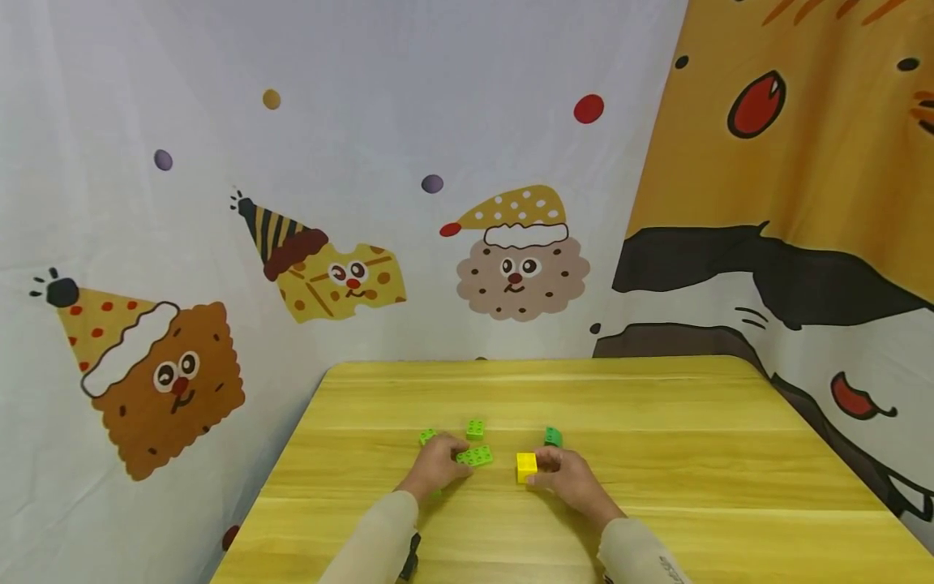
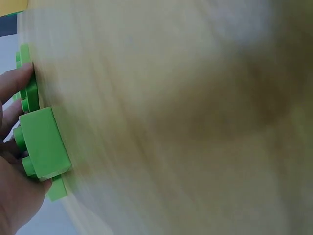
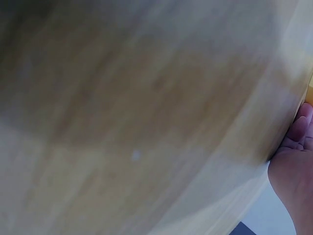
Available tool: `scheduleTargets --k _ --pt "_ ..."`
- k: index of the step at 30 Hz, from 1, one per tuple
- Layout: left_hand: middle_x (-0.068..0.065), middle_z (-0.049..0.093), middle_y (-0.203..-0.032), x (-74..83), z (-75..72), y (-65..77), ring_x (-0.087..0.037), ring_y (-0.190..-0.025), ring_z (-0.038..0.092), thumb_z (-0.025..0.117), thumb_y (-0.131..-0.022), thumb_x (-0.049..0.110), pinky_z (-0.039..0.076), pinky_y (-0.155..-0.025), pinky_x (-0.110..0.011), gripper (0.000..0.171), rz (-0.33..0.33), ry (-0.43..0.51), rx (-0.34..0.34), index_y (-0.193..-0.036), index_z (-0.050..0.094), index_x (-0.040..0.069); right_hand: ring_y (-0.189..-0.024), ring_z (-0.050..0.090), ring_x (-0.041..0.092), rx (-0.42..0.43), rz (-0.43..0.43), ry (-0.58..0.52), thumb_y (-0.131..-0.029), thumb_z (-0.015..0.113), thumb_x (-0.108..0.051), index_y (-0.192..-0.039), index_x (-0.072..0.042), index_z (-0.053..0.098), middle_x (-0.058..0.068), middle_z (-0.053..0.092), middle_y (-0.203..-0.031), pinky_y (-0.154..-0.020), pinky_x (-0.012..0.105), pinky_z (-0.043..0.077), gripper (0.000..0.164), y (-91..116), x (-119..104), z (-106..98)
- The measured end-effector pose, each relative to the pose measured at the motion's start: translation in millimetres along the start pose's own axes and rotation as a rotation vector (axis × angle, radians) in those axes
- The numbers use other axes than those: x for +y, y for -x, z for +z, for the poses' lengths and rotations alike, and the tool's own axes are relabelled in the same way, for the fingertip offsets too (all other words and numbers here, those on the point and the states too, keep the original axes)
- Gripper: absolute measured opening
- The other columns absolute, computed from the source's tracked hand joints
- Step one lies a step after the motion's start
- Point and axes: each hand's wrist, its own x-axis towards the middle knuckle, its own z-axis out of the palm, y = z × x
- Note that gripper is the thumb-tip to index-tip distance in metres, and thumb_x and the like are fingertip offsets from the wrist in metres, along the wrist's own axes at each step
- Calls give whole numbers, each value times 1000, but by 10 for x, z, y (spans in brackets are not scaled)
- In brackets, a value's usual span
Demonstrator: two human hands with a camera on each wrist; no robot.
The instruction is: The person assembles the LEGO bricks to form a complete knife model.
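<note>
My left hand [image 1: 436, 466] is low over the table, its thumb and fingers pinching the left end of a long light green toy brick [image 1: 476, 456] with studs up. In the left wrist view, a fingertip lies against that long brick [image 2: 32, 93], and another light green brick [image 2: 45, 142] stands close by the palm. A yellow toy brick [image 1: 526, 468] is held between thumb and fingers of my right hand [image 1: 572, 482], a short way to the right. The right wrist view catches only part of the right hand [image 3: 296, 152] and a sliver of yellow at the edge.
A small light green brick [image 1: 475, 429] sits behind the long one. Another light green brick [image 1: 427, 436] is partly covered by the left hand, and a bit of green shows beneath its wrist. A dark green curved brick [image 1: 553, 436] lies behind the right hand on the wooden table [image 1: 657, 405].
</note>
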Motion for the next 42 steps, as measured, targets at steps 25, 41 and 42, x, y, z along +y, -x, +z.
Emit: scheduleTargets --k 25,41,42 --pt "-8 63 -120 165 -108 -58 -23 -101 57 77 -89 24 50 -85 -44 42 1 170 18 -126 67 7 -98 60 22 29 58 25 -80 84 -15 -116 0 68 6 68 -109 -85 39 52 42 21 -3 -19" --pt "2 65 -108 414 -87 -125 -18 -94 56 76 -90 24 49 -80 -37 38 35 206 -9 -124 68 11 -96 61 21 12 24 16 -81 83 -14 -116 0 68 6 69 -107 -85 39 52 40 -8 -24 -22" --pt "2 65 -108 421 -81 -128 -17 -94 56 76 -90 24 49 -79 -37 38 36 204 -10 -125 68 11 -96 61 21 13 31 17 -81 83 -14 -116 0 68 6 69 -107 -85 39 52 40 -6 -23 -19"
